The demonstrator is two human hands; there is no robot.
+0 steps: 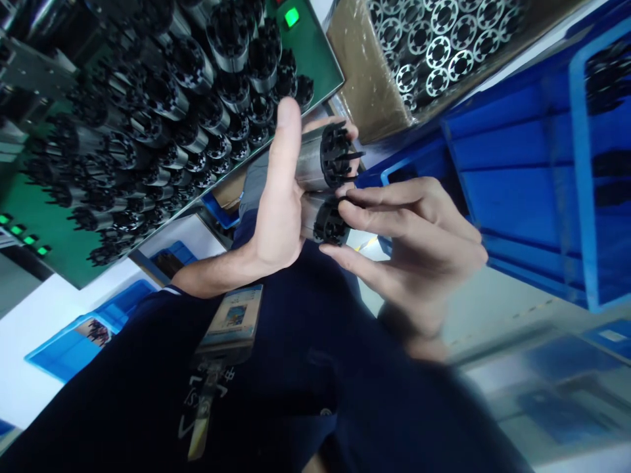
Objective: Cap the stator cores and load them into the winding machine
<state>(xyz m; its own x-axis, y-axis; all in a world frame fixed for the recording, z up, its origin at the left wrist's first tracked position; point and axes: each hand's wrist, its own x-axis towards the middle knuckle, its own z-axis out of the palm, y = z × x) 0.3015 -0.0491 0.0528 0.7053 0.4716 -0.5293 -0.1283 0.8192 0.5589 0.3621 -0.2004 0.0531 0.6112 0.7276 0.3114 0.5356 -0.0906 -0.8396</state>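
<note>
My left hand is wrapped round two metal motor stator cores, held side by side, with its thumb stretched upward. The upper stator core carries a black plastic end piece with prongs that point right. Just below, touching it, is the lower stator core, also with a black end piece. My right hand pinches this lower end piece between thumb and fingertips. Whether that end piece is fully seated on its core I cannot tell. The fingers of my left hand are mostly hidden behind the cores.
Many stator cores with black ends stand on a green worktop at upper left. A cardboard box holds bare slotted cores. Blue crates stand at right; a blue tray lies at lower left. A badge hangs on my dark shirt.
</note>
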